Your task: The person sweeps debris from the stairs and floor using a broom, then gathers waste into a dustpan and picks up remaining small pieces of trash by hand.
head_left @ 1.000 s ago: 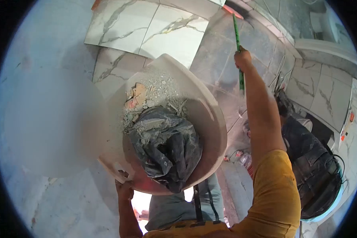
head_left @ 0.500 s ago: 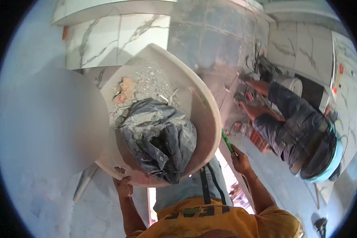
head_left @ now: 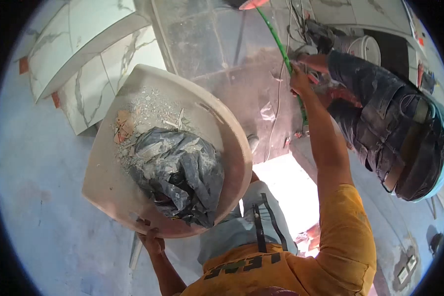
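A large pale plastic tub (head_left: pixel 101 182) is tilted in front of me. Rubble and dust (head_left: pixel 150 106), a broken orange-brown piece (head_left: pixel 124 126) and a crumpled black plastic bag (head_left: pixel 180 170) lie in it. My left hand (head_left: pixel 152 241) grips the tub's lower rim, at a chipped spot. On the right my raised arm reaches forward, and my right hand (head_left: pixel 301 83) is closed around a long thin green pole (head_left: pixel 277 39). The pole's upper end meets a pinkish-orange object (head_left: pixel 253 4) at the top edge.
A co-worker in dark dusty trousers (head_left: pixel 375 108) bends over at the right, near a white bucket (head_left: pixel 364 49). Cables (head_left: pixel 279 106) run over the dusty tiled floor (head_left: pixel 222 54). Marble-patterned steps (head_left: pixel 91 84) stand at upper left. Wall sockets (head_left: pixel 407 269) show at lower right.
My right hand has moved up and forward with the green pole. The tub has shifted left in view, my left hand still on its rim. The steps and co-worker sit differently in view.
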### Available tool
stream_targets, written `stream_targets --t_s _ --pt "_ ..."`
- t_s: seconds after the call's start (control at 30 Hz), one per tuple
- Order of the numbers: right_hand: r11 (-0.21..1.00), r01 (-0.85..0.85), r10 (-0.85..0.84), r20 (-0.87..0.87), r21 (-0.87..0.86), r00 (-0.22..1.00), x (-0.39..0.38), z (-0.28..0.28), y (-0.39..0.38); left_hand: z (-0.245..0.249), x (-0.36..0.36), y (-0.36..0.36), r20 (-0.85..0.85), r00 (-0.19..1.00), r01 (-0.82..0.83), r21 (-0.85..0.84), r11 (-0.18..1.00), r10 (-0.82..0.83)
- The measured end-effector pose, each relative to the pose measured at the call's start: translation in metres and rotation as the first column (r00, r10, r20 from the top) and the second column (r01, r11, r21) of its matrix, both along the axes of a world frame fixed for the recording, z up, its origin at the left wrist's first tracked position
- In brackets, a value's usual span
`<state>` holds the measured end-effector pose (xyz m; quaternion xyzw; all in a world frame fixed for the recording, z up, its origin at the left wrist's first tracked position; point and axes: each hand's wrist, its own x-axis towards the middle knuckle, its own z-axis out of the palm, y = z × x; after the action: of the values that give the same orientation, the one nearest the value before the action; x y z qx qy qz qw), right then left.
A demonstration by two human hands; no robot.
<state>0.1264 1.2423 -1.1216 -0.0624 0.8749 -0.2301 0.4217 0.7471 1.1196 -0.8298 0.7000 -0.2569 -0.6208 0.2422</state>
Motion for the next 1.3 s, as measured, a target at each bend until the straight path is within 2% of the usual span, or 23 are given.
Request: stream_targets --t_s 0.07,0.13,0.17,0.23,0.3,0.33,0.43,0.5,0.53,0.57,0.6,0.63,0.67,0.7,0.77,0.83,0.97,1.0,1.07,1.13,1.2,1.27,1.3 --pt "0.986 0.142 -0.159 0.213 0.091 0.964 0.028 -0.017 0.021 -0.004 0.011 -0.002 -0.003 1.000 -0.017 0.002 1.000 0.017" --pt "0.997 0.005 -0.017 0.171 0.072 0.985 0.067 -0.023 0.079 -0.004 0.007 -0.002 0.005 0.999 -0.042 0.013 0.999 0.042" --pt "0.984 -0.016 -0.020 0.201 0.177 0.979 0.090 0.013 0.090 -0.006 0.006 -0.002 0.008 0.997 -0.072 0.012 0.997 0.072" --pt "0.960 -0.260 0.254 0.076 0.099 0.964 0.143 0.038 0.158 -0.010 0.013 0.002 -0.020 0.995 -0.099 0.034 0.995 0.100" --pt "0.915 -0.267 0.152 0.355 0.301 0.922 0.194 0.085 0.210 -0.015 0.013 0.003 -0.062 0.990 -0.120 0.046 0.992 0.123" --pt "0.958 -0.086 -0.023 0.372 0.273 0.928 0.217 0.133 0.205 -0.016 0.010 0.006 -0.104 0.989 -0.099 0.047 0.994 0.103" --pt "0.956 -0.073 -0.055 0.416 0.285 0.908 0.267 0.200 0.226 -0.032 0.016 0.010 -0.175 0.979 -0.088 0.077 0.993 0.100" --pt "0.964 -0.066 -0.008 0.277 0.256 0.961 0.297 0.208 0.238 -0.048 0.028 0.011 -0.189 0.976 -0.086 0.104 0.991 0.105" --pt "0.927 0.057 -0.185 0.319 0.370 0.930 0.293 0.241 0.186 -0.051 0.031 0.009 -0.189 0.978 -0.078 0.077 0.994 0.092" --pt "0.906 0.055 -0.202 0.315 0.420 0.927 0.287 0.246 0.163 -0.053 0.033 0.010 -0.181 0.980 -0.074 0.056 0.996 0.083" --pt "0.883 0.055 -0.222 0.310 0.467 0.925 0.275 0.242 0.152 -0.051 0.033 0.009 -0.181 0.981 -0.055 0.070 0.996 0.067" --pt "0.981 -0.023 0.017 0.030 0.192 0.999 0.273 0.201 0.174 -0.048 0.030 0.007 -0.163 0.986 -0.015 0.037 0.999 0.021" --pt "0.979 -0.196 0.170 -0.313 -0.054 0.934 0.269 0.157 0.192 -0.046 0.029 0.005 -0.145 0.989 0.025 -0.001 1.000 -0.025" --pt "0.992 -0.111 0.120 -0.166 0.062 0.979 0.244 0.149 0.165 -0.042 0.028 0.005 -0.141 0.989 0.043 0.005 0.999 -0.042" --pt "0.985 -0.169 0.144 -0.348 -0.041 0.926 0.200 0.095 0.131 -0.034 0.026 0.004 -0.054 0.998 0.042 -0.012 0.999 -0.043" --pt "0.987 -0.155 0.157 -0.266 0.032 0.951 0.166 0.069 0.100 -0.024 0.019 0.004 -0.058 0.997 0.048 -0.009 0.999 -0.049" --pt "0.974 -0.143 0.170 -0.148 0.176 0.974 0.184 0.056 0.125 -0.018 0.019 -0.008 -0.032 0.999 0.041 -0.001 0.999 -0.041" --pt "0.967 -0.217 0.244 -0.238 0.135 0.940 0.206 0.049 0.156 -0.021 0.019 -0.011 -0.039 0.998 0.040 0.006 0.999 -0.039" --pt "0.914 0.009 -0.119 0.245 0.406 0.962 0.230 0.147 0.136 -0.022 0.021 -0.018 -0.057 0.993 0.105 -0.034 0.994 -0.106" --pt "0.978 -0.166 0.179 -0.101 0.129 0.979 0.297 0.119 0.240 -0.034 0.038 -0.020 -0.070 0.989 0.125 -0.033 0.992 -0.128" --pt "0.892 0.002 -0.199 0.389 0.451 0.899 0.285 0.243 0.168 -0.041 0.048 -0.019 -0.080 0.986 0.145 -0.031 0.989 -0.147" --pt "0.913 0.000 -0.165 0.369 0.408 0.915 0.308 0.267 0.197 -0.046 0.046 -0.017 -0.131 0.986 0.104 0.003 0.995 -0.102" --pt "0.977 -0.022 -0.025 0.215 0.213 0.976 0.329 0.264 0.235 -0.045 0.042 -0.017 -0.138 0.985 0.107 0.007 0.994 -0.105"
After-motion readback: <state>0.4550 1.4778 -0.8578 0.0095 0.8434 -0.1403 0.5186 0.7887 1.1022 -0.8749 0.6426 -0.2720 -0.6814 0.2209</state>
